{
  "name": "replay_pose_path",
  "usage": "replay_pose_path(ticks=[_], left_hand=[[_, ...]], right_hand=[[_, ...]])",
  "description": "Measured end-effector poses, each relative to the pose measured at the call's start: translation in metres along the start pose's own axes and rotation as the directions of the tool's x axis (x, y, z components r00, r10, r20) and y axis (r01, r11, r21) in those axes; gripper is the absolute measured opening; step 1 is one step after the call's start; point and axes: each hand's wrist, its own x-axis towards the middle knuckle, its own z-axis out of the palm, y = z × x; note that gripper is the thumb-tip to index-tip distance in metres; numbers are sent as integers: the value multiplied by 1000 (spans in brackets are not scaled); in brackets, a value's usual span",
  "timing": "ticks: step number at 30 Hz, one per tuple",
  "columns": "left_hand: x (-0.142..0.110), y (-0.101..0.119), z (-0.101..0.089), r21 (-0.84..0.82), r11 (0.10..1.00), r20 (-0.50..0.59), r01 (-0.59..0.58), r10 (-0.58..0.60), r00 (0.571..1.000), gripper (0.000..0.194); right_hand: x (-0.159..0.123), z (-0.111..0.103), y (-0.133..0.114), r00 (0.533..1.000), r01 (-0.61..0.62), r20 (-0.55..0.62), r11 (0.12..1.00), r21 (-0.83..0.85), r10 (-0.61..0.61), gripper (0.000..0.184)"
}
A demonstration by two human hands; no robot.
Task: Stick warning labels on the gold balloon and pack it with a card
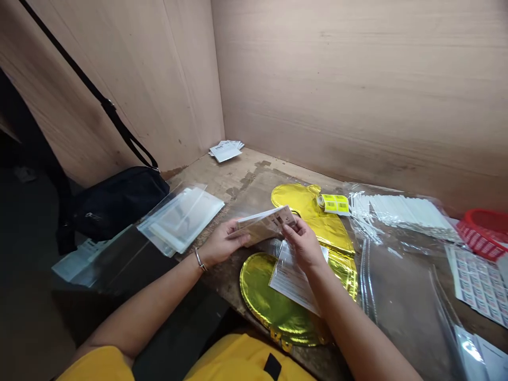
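Between my two hands is a folded printed card (264, 225), held above the table. My left hand (222, 242) grips its left end, thumb on the near side. My right hand (304, 243) pinches the right end by the dark print. Below my right hand lies a printed paper sheet (291, 278), partly covered by my wrist. It rests on shiny gold foil balloons (257, 288), flat and round at the near edge. More gold foil (325, 227) lies behind, and a roll of yellow barcode labels (335, 203) sits on it.
Clear plastic sleeves (186, 217) lie at left beside a black bag (123, 203). A small stack of cards (226, 151) sits in the back corner. At right are bagged white sticks (413, 214), a red basket (482, 233), sticker sheets (478, 283) and clear plastic bags (405, 301).
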Motion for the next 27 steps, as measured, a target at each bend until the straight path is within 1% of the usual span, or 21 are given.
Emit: replay_pose_path(ticks=[2,4,5,7,8,10,12,15,17,18,19,20,21,22,23,24,25,27], left_hand=[[-2,-6,8,52,999,39,14,-16,999,39],[-3,-10,12,72,997,30,25,-27,999,32],[-2,-11,12,73,997,8,29,-30,1000,32],[0,-13,8,61,998,-45,30,-27,999,41],[1,-14,5,48,999,-70,22,-19,997,47],[3,-15,-1,17,1000,-107,0,2,994,52],[6,-15,-3,-5,1000,-125,-11,10,992,49],[9,-11,1,-10,1000,-121,-5,4,993,41],[11,-7,5,-4,1000,-102,-9,8,995,37],[12,-5,7,-1,1000,-89,-13,13,996,36],[14,-3,8,2,1000,-76,-17,18,997,36],[15,-2,9,4,1000,-60,-19,19,998,36],[16,-2,11,5,1000,-44,-16,16,999,37],[17,-2,12,6,1000,-31,-8,8,999,37],[18,-3,15,8,1000,-21,4,-4,1000,38],[18,-2,18,9,1000,-17,19,-18,1000,38],[19,-1,23,9,999,-18,33,-33,999,38],[20,7,32,4,999,-23,53,-53,998,37]], right_hand=[[2,1,3,1000,8,-6,1000,2,-8,61],[6,1,0,996,71,-49,997,-44,-73,63],[7,-1,-4,990,114,-70,989,-90,-120,58],[10,-5,-11,974,191,-82,962,-195,-210,41],[10,-8,-14,968,218,-72,946,-239,-242,33],[10,-12,-18,960,254,-42,922,-292,-278,24],[8,-14,-21,951,291,1,890,-351,-310,20],[4,-9,-28,933,345,63,834,-432,-353,16],[3,-4,-32,908,398,84,783,-477,-410,15],[3,-1,-32,898,416,79,775,-476,-434,18],[3,2,-31,896,417,63,787,-455,-439,28],[3,5,-28,909,395,49,819,-416,-413,40],[3,7,-23,932,351,48,862,-367,-359,51],[2,9,-18,955,294,62,900,-321,-289,56],[1,11,-13,971,241,86,924,-296,-225,55],[-1,13,-9,978,204,107,933,-296,-180,50],[-4,14,-7,981,183,117,934,-308,-154,44],[-13,12,-12,984,172,90,926,-337,-151,37]])
